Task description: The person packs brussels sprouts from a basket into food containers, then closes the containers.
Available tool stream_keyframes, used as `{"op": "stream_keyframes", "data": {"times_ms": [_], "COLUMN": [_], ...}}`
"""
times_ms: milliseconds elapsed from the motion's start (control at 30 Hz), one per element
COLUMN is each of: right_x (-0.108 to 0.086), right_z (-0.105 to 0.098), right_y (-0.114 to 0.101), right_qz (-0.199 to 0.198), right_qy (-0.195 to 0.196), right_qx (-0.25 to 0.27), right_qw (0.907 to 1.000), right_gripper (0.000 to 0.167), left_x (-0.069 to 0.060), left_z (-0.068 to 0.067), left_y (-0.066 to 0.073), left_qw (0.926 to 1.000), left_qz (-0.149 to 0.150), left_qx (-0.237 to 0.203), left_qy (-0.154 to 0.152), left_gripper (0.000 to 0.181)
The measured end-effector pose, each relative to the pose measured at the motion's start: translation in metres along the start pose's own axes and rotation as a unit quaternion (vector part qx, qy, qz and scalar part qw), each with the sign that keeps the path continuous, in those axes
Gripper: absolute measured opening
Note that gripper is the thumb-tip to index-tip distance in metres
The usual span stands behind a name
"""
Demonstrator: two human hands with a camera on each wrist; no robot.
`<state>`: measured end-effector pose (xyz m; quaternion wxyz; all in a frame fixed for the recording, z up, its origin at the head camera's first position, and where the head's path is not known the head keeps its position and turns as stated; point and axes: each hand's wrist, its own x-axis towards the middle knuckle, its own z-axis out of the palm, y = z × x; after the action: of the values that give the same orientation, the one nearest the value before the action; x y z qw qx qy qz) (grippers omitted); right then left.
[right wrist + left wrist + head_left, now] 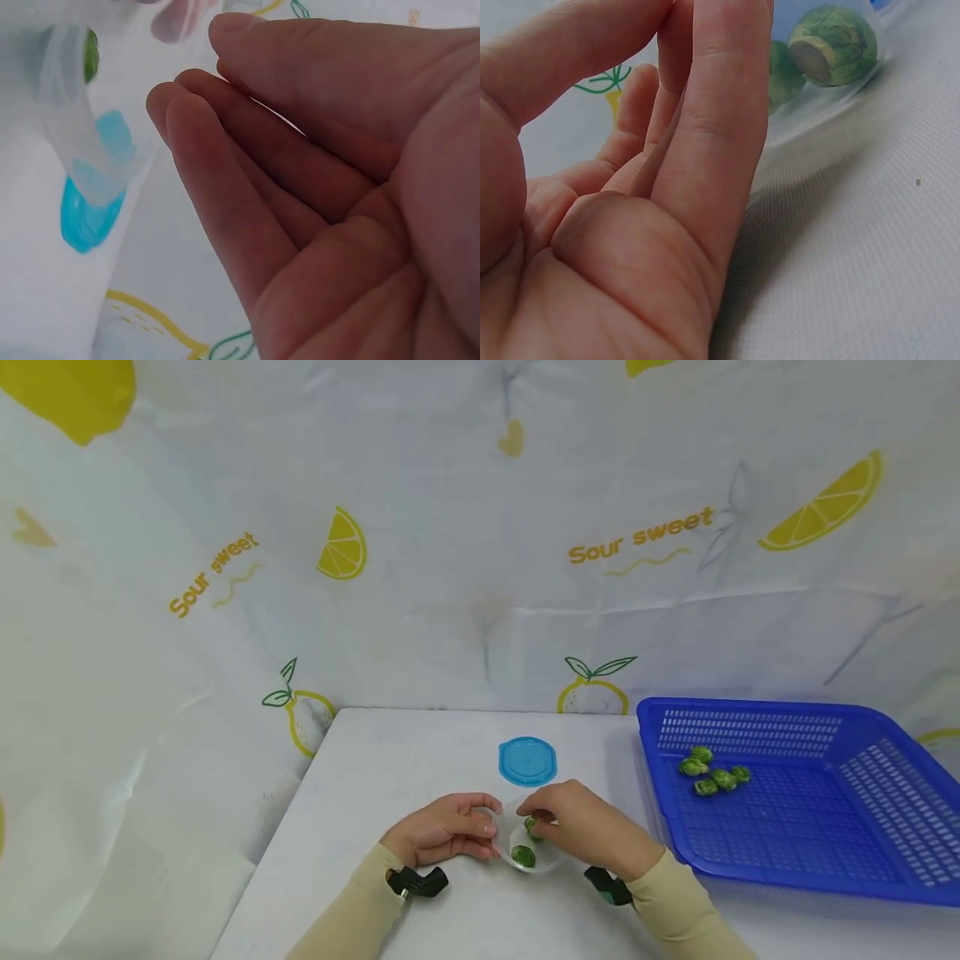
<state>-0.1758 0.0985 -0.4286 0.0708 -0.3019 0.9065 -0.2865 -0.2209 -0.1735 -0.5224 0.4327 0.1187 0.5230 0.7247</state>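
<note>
A small clear plastic container (551, 862) stands on the table with two Brussels sprouts inside; one sprout (523, 857) lies near its front. My left hand (450, 829) grips the container's left side between thumb and fingers. In the left wrist view, a sprout (832, 46) shows through the container wall, cut stem end visible. Over the container's right side is my right hand (588, 827), fingertips close to the other sprout (531, 827). The right wrist view shows its fingers (217, 172) loosely bent, with nothing visible between them and the thumb.
A blue lid (528, 761) lies on the white table (397, 760) behind the container. On the right, a large blue plastic basket (780, 852) holds several Brussels sprouts (723, 779) toward its left side. A lemon-print cloth (450, 527) hangs behind the table.
</note>
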Motion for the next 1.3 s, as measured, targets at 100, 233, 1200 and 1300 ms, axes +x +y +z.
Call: {"op": "stream_keyframes", "data": {"times_ms": [100,233,1200,1300], "right_x": [-0.006,-0.016,-0.106,-0.111], "right_z": [-0.014,-0.040,-0.166,-0.167], "right_y": [-0.005,-0.009,0.198,0.197], "right_qz": [0.006,0.018,0.214,0.217], "right_qy": [-0.001,-0.006,-0.030,-0.030], "right_qx": [-0.008,-0.029,-0.045,-0.040], "right_qw": [0.9999,0.9994,0.9754,0.9748], "right_gripper": [0.022,0.023,0.030,0.032], "left_x": [0.000,-0.006,-0.005,-0.001], "left_z": [-0.001,-0.006,-0.004,-0.003], "left_y": [0.000,-0.001,-0.004,-0.002], "left_qw": [1.0000,0.9998,0.9997,0.9995], "left_qz": [-0.003,-0.002,0.007,0.008], "left_qx": [0.000,0.002,-0.007,-0.005], "left_qy": [0.004,0.021,-0.023,-0.029], "left_gripper": [0.038,0.040,0.028,0.027]}}
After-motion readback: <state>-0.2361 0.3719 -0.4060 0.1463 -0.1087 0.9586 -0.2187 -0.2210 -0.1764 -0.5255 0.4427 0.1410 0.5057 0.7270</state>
